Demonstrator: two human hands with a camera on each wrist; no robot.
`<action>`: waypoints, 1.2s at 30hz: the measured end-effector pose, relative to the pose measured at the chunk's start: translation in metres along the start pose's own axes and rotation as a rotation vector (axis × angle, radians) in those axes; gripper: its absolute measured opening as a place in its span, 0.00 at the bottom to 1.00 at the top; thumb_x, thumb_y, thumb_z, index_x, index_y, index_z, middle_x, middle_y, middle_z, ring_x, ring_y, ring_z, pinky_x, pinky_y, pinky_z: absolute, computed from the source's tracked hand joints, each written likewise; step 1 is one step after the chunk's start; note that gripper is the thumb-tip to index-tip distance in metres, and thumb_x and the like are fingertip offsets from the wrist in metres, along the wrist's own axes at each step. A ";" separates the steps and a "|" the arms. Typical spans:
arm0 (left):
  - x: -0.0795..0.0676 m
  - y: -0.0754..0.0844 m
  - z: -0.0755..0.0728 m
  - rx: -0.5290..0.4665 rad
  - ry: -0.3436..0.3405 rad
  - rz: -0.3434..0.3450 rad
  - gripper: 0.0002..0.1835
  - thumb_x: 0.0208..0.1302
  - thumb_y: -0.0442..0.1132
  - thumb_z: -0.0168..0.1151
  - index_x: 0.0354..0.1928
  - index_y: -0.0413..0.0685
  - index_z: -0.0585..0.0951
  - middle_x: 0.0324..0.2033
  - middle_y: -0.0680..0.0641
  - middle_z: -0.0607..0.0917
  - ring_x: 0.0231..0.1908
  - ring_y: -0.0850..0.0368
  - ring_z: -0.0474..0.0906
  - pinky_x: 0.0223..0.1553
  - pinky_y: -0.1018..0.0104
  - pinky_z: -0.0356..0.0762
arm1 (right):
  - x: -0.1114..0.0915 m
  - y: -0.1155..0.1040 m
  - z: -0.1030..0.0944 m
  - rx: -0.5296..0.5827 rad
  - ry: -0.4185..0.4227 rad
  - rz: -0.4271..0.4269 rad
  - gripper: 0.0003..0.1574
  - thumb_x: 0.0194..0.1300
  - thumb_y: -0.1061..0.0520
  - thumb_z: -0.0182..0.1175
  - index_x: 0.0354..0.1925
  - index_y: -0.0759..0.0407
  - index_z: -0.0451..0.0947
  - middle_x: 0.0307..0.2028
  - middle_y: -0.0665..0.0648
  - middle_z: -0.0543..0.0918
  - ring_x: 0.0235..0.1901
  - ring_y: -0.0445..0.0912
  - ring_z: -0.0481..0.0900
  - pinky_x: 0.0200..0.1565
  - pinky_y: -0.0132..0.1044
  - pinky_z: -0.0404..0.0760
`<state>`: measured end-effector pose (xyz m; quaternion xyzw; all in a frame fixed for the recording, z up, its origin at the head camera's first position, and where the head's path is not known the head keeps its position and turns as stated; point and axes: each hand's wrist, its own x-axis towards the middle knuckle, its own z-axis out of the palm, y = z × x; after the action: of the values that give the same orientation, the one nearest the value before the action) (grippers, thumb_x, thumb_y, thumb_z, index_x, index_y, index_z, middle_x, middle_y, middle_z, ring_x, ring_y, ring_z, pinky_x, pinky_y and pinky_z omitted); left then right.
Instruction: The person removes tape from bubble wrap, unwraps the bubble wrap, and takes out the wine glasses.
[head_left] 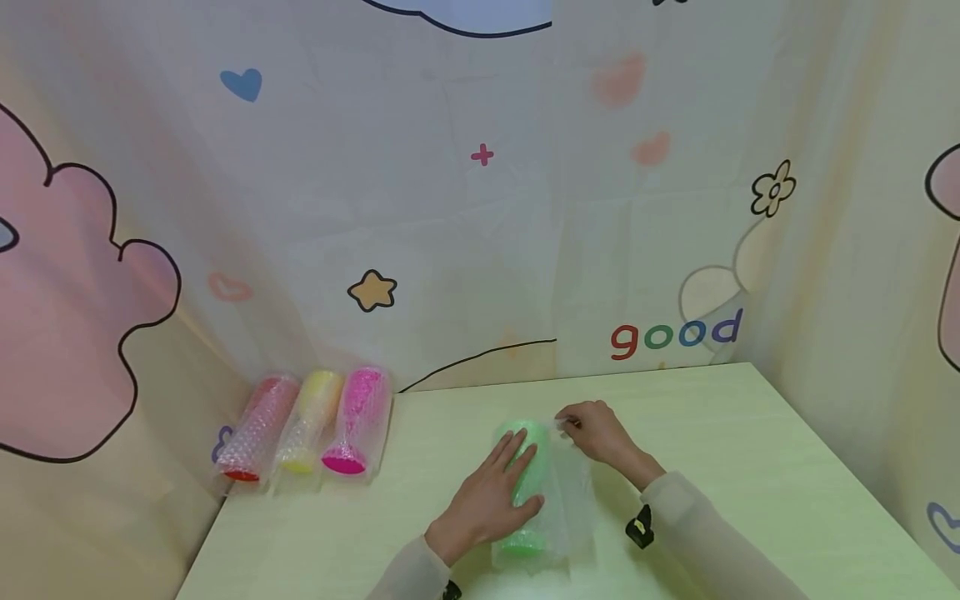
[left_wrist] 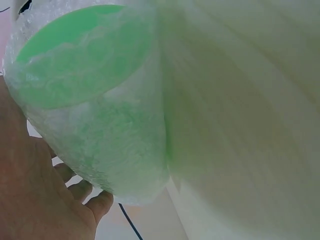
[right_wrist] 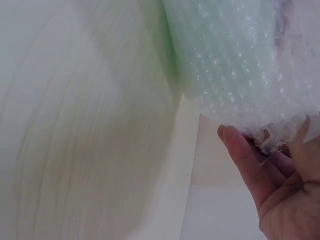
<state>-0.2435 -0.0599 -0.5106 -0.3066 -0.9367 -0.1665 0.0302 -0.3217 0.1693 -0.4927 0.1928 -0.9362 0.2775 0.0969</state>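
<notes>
A green, round-ended object [head_left: 532,475] lies on the table inside clear bubble wrap [head_left: 573,500]; its exact kind is blurred by the wrap. In the left wrist view, its wide oval green end [left_wrist: 85,55] shows through the film. My left hand [head_left: 491,496] rests on top of it with the fingers spread and mostly straight. At the far right corner of the wrap, my right hand [head_left: 600,433] pinches the loose edge between thumb and fingers. The right wrist view shows that crumpled bubble wrap edge [right_wrist: 270,142] at the fingertips of the right hand [right_wrist: 285,185].
Three similar bubble-wrapped objects, one red [head_left: 258,425], one yellow [head_left: 309,421] and one pink [head_left: 358,421], lie side by side at the table's back left. A printed curtain [head_left: 465,217] hangs behind the pale table [head_left: 712,433].
</notes>
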 end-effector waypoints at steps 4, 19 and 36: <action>-0.001 -0.001 0.000 0.016 0.002 0.013 0.37 0.73 0.63 0.42 0.77 0.56 0.54 0.79 0.51 0.45 0.79 0.52 0.41 0.70 0.53 0.66 | -0.001 0.000 0.001 0.010 -0.003 0.026 0.09 0.63 0.65 0.62 0.40 0.60 0.87 0.36 0.57 0.89 0.35 0.48 0.87 0.38 0.43 0.86; 0.013 0.006 -0.009 0.105 0.064 0.060 0.36 0.73 0.64 0.43 0.75 0.53 0.61 0.78 0.48 0.52 0.78 0.50 0.46 0.74 0.51 0.58 | 0.010 -0.017 -0.006 -0.047 -0.101 -0.106 0.15 0.67 0.60 0.60 0.51 0.59 0.83 0.45 0.58 0.88 0.41 0.51 0.88 0.44 0.47 0.85; 0.014 0.005 -0.004 0.191 0.018 0.066 0.37 0.72 0.64 0.44 0.75 0.52 0.59 0.78 0.49 0.52 0.78 0.52 0.46 0.74 0.53 0.57 | 0.016 -0.011 -0.008 -0.025 -0.075 -0.119 0.07 0.66 0.59 0.63 0.39 0.58 0.87 0.35 0.54 0.90 0.30 0.42 0.86 0.37 0.41 0.84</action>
<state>-0.2516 -0.0493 -0.5033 -0.3314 -0.9374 -0.0783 0.0733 -0.3309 0.1605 -0.4767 0.2571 -0.9295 0.2521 0.0805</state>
